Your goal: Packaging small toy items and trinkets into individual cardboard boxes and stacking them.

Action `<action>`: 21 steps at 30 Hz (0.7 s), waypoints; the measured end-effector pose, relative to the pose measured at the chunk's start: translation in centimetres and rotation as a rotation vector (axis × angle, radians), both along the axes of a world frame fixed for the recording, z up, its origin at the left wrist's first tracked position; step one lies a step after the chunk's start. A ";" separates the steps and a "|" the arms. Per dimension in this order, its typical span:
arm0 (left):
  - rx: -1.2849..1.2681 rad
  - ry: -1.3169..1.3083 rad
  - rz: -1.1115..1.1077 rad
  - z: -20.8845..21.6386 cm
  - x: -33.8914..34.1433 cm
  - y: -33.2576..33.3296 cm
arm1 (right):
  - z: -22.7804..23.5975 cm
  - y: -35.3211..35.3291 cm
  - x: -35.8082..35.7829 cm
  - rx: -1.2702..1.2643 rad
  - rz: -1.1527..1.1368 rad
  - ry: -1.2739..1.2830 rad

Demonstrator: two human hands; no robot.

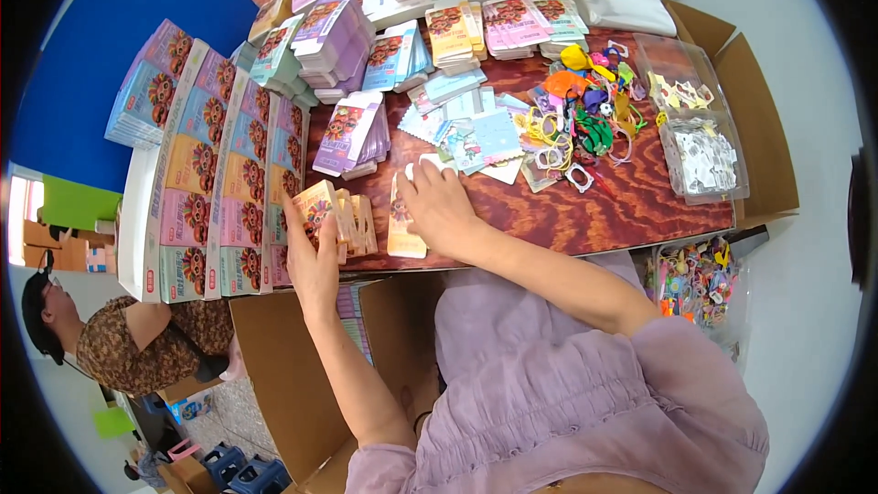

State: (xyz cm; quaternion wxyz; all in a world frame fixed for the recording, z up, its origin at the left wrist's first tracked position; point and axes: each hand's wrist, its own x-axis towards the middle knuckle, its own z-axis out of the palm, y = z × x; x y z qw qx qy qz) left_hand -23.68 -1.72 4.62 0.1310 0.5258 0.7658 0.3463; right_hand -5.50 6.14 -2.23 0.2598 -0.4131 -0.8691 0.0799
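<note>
At the table's near edge my left hand (313,261) has its thumb and fingers around a small orange printed box (315,204). Several more orange boxes (357,224) lean in a row against it. To the right, my right hand (437,206) is closed over another orange box (405,236), which lies flat on the wood-grain table (540,220); its fingers hide part of the printed face. Just beyond both hands sits a fanned stack of purple boxes (352,133). Blue and white paper cards (480,137) lie loose past my right hand.
Long display trays (215,174) filled with coloured boxes stand at left. Mixed small toys (594,105) are heaped at right, beside a clear divided container (700,160). Open cartons (293,375) stand below the table. Another person (146,338) is at far left.
</note>
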 end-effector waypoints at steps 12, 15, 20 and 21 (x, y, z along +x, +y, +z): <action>0.244 0.190 0.042 3.2 4.3 -1.4 | 4.5 1.9 4.6 0.039 0.050 0.160; 0.085 -0.433 -0.253 2.6 8.0 -1.9 | 7.5 0.7 9.4 -0.352 0.164 0.286; -0.448 -1.240 -0.734 -2.4 12.0 -0.5 | 8.6 -2.4 13.3 -0.469 0.345 0.292; -0.473 -1.294 -0.784 -3.8 12.2 -0.7 | 8.8 -2.6 13.7 -0.498 0.349 0.297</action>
